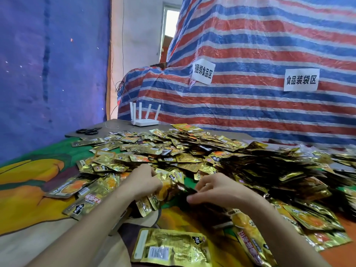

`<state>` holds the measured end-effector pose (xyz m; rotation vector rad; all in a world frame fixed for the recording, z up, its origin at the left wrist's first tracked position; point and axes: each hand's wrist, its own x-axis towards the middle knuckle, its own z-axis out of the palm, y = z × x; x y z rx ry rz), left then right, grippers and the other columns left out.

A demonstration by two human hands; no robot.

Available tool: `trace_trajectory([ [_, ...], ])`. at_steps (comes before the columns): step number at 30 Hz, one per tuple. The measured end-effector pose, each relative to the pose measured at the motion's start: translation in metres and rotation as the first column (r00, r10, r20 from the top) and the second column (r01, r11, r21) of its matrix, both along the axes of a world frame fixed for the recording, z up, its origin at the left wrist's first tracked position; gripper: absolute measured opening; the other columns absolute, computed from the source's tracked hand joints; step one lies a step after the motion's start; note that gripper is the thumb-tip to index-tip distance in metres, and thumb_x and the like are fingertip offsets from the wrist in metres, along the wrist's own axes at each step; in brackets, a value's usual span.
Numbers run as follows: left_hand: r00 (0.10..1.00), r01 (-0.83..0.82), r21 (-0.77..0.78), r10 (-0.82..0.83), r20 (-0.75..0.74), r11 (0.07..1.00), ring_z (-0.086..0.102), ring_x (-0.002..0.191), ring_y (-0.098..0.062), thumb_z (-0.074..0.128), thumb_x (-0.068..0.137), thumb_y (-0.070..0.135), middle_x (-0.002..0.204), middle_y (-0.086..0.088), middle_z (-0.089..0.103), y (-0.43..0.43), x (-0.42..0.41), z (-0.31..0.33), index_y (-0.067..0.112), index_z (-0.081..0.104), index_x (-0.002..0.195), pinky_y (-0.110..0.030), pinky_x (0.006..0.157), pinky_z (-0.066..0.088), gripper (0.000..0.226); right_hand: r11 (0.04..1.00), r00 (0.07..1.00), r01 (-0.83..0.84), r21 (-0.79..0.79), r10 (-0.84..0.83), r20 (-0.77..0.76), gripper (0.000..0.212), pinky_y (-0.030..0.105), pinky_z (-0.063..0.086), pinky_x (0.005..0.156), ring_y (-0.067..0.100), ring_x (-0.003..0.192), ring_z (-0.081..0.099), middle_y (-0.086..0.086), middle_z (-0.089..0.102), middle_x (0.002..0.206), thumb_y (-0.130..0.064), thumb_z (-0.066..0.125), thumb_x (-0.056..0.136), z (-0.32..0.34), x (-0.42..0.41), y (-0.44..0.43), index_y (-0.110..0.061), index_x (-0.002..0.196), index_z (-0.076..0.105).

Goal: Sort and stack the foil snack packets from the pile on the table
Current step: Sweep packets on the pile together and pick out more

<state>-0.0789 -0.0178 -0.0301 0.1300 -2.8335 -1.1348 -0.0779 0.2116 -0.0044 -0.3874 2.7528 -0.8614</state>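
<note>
Heap of crinkled gold foil snack packets: just far of both hands. Left hand grips a fanned bundle (long axes near-far); right hand curled alongside, grasp unclear.

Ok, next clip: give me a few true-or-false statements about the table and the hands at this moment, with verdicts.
1. The left hand grips a bunch of gold packets. True.
2. The scissors lie right by the person's wrists. False: they lie at the far left of the table.
3. The router stands with its antennas up. True.
4. The tarp behind is plain green. False: it is striped red, blue and white.
</note>
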Motion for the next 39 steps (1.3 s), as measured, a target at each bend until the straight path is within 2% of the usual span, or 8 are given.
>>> trace_trajectory([
  [8,0.998,-0.001,-0.141,0.009,0.056,0.99,0.064,0.074,-0.022,0.064,0.083,0.046,0.09,-0.008,0.07,0.002,-0.007,-0.012,0.014,0.058,0.096,-0.032,0.063,0.043,0.035,0.976,0.999,-0.039,0.213,0.04,-0.003,0.119,0.038,0.057,0.091,0.015,0.099,0.064,-0.002,0.064,0.113,-0.1,0.062,0.038,0.0,0.008,-0.015,-0.023,0.128,0.056],
  [12,0.998,-0.04,-0.049,0.042,0.051,0.998,0.06,0.076,-0.023,0.068,0.083,0.032,0.096,-0.011,0.07,0.003,-0.009,-0.015,0.009,0.06,0.107,-0.035,0.064,0.041,0.034,0.997,0.985,0.045,0.068,-0.032,-0.17,0.066,0.026,0.053,0.055,0.015,0.058,0.061,0.009,0.071,0.078,-0.069,0.053,0.091,-0.004,-0.018,-0.029,-0.005,0.088,0.07],
  [17,0.984,-0.175,0.185,0.176,0.011,0.967,0.041,0.074,-0.02,0.06,0.084,0.006,0.081,-0.009,0.044,-0.005,-0.014,-0.008,0.011,0.044,0.082,-0.037,0.067,0.03,0.017,0.967,0.913,0.193,0.165,-0.115,-0.391,0.042,0.045,0.051,0.1,0.03,0.119,0.057,0.013,0.057,0.136,-0.016,0.054,0.097,-0.011,-0.076,-0.053,-0.01,0.139,0.051],
  [20,0.961,-0.251,0.296,0.274,-0.036,0.921,0.038,0.066,-0.021,0.054,0.086,0.002,0.078,-0.015,0.047,-0.01,-0.014,-0.008,-0.001,0.056,0.086,-0.033,0.063,0.032,0.003,0.973,0.942,0.134,0.19,-0.066,-0.328,0.068,0.051,0.036,0.115,0.029,0.137,0.045,0.008,0.046,0.152,-0.043,0.065,0.093,-0.014,-0.095,-0.067,-0.018,0.15,0.04],
  [23,0.924,-0.32,0.369,0.374,-0.084,0.873,0.042,0.068,-0.019,0.048,0.089,0.005,0.113,-0.029,0.058,-0.011,-0.015,-0.008,-0.013,0.043,0.135,-0.031,0.059,0.033,0.049,0.927,0.971,0.13,0.351,-0.048,-0.233,0.098,0.058,0.019,0.12,0.033,0.148,0.028,0.008,0.033,0.16,-0.079,0.062,0.076,-0.023,-0.107,-0.078,-0.02,0.151,0.039],
  [26,0.891,-0.347,0.464,0.441,-0.109,0.815,0.057,0.094,-0.028,0.045,0.094,0.008,0.118,-0.017,0.056,-0.012,-0.013,-0.006,-0.001,0.032,0.148,-0.037,0.078,0.046,0.057,0.914,0.966,0.176,0.365,-0.088,-0.245,0.078,0.056,0.027,0.115,0.033,0.138,0.039,0.009,0.051,0.144,-0.081,0.068,0.07,-0.025,-0.112,-0.084,-0.019,0.117,0.059],
  [30,0.879,-0.346,0.562,0.469,-0.086,0.751,0.05,0.08,-0.024,0.041,0.09,0.001,0.106,-0.02,0.054,-0.013,-0.015,-0.005,-0.007,0.043,0.136,-0.036,0.066,0.04,0.047,0.911,0.942,0.219,0.351,-0.104,-0.319,0.056,0.051,0.043,0.107,0.031,0.123,0.051,0.009,0.057,0.13,-0.067,0.075,0.076,-0.023,-0.105,-0.091,-0.023,0.075,0.041],
  [39,0.891,-0.322,0.678,0.453,-0.018,0.661,0.036,0.065,-0.013,0.036,0.094,-0.003,0.083,-0.009,0.045,-0.014,-0.015,-0.004,0.002,0.042,0.081,-0.028,0.057,0.025,0.015,0.922,0.931,0.198,0.332,-0.071,-0.359,0.057,0.041,0.044,0.097,0.028,0.112,0.051,0.007,0.053,0.12,-0.058,0.071,0.085,-0.02,-0.098,-0.094,-0.01,0.109,0.053],
])
